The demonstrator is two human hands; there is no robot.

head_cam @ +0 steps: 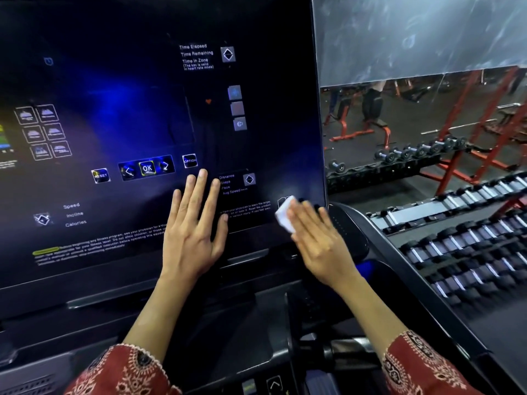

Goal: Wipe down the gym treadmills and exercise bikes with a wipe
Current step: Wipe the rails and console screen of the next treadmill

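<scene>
Wiping the treadmill console (119, 89): right hand (320, 240), fingers straight, presses the white wipe (284, 213) flat on the console's lower-right corner. Idle left hand (194, 226), fully spread, holding nothing, rests on the console just below the OK key (147, 167). Step: panel wipe, prob. early. Next: sweep wipe leftward w/ even pressure, left hand moved clear.

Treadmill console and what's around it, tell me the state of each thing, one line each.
treadmill console: powered on, keys lit.
left hand: flat, fingers straight and spread, on the console face.
right hand: fingers straight, pressing the wipe to the console's lower right corner.
wipe: white, folded, partly under the right hand's fingers.
dumbbells: racked in rows, at rest.
</scene>
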